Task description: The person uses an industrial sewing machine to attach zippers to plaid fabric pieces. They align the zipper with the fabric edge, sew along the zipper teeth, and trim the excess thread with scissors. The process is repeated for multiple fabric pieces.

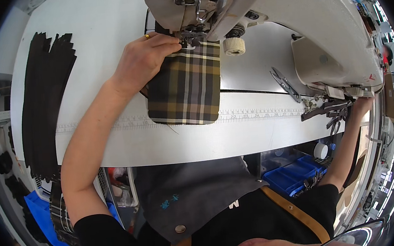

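Observation:
My left hand (146,57), with a ring on one finger, is closed near the needle of the sewing machine (263,19). Its fingertips pinch the upper edge of a plaid fabric piece (184,89) in black, olive and white, right beside the presser foot (193,41). Part of that edge and a dark strip lie hidden under the machine head. The rounded lower end of the plaid piece rests flat on the table. At the far right, my right hand (363,105) reaches to the end of the machine. Its fingers are mostly hidden there, so their grip does not show.
A stack of black fabric strips (45,108) lies on the table's left. Metal scissors (285,85) rest on the machine bed, close to dark scraps (329,110). A ruler scale (248,114) runs along the white table (185,145). Below stand blue bins (288,176).

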Action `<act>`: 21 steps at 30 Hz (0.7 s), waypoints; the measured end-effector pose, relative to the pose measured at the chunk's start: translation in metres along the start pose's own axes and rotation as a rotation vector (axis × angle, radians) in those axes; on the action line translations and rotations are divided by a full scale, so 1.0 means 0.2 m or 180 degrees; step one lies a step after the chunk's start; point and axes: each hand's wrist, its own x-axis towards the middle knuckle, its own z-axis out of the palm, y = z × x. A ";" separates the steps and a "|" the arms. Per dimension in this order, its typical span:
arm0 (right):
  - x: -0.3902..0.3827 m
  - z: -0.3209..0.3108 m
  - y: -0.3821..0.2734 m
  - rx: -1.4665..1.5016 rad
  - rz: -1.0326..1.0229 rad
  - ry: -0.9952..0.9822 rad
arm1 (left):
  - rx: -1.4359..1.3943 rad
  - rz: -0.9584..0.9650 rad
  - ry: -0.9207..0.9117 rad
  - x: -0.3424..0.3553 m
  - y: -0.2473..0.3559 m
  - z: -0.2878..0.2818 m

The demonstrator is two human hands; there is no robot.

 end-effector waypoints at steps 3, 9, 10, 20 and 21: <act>0.31 -0.11 -0.16 -0.0602 0.0946 -0.0034 | -0.0042 -0.0004 0.0035 0.01 -0.01 0.00; 0.74 0.12 -0.35 -0.1864 0.1756 -0.0459 | -0.0092 0.0015 0.0057 0.01 -0.01 0.02; 0.61 0.13 -0.29 -0.1195 0.1444 -0.0438 | -0.0052 0.0015 0.0035 0.01 0.00 0.01; 0.54 0.09 -0.38 -0.1249 0.1639 -0.0455 | -0.0159 -0.0027 0.0068 0.00 -0.01 0.00; 0.62 0.09 -0.42 -0.1311 0.1801 -0.0668 | -0.0209 0.0004 0.0087 0.01 -0.02 0.02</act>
